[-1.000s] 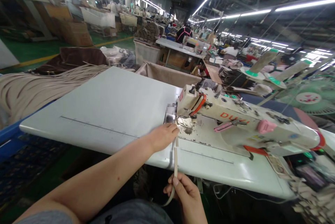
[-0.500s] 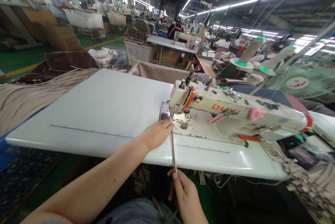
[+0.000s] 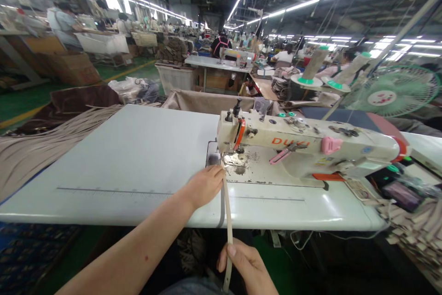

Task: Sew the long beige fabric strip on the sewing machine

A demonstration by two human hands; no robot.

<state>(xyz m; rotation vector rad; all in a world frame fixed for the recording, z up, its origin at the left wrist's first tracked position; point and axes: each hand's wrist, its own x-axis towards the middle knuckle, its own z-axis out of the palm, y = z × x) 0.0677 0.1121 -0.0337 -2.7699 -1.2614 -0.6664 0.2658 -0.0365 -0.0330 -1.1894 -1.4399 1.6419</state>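
Note:
A narrow beige fabric strap [image 3: 227, 212] runs from the needle area of the sewing machine [image 3: 272, 138] down past the table's front edge. Close in front of the presser foot, my left hand [image 3: 206, 185] has its fingers closed on the strap, resting at the tabletop. Below the table edge, my right hand [image 3: 243, 260] pinches the same strap between thumb and fingers. The strap's lower end hangs just under that hand, with a small dark mark on it. My left fingertips hide part of the strap by the needle.
The white sewing table [image 3: 138, 147] has a ruler line along its front. Beige strips [image 3: 62, 143] are heaped at the left, and folded strips [image 3: 419, 230] at the right. Behind stand thread cones [image 3: 312, 66], a green fan [image 3: 390, 92] and a fabric-lined bin [image 3: 203, 100]. Other people sit farther off.
My left hand has come slightly back from the needle along with the strap. My right hand is lower, and the strap's end now shows below it. The camera view has shifted a little.

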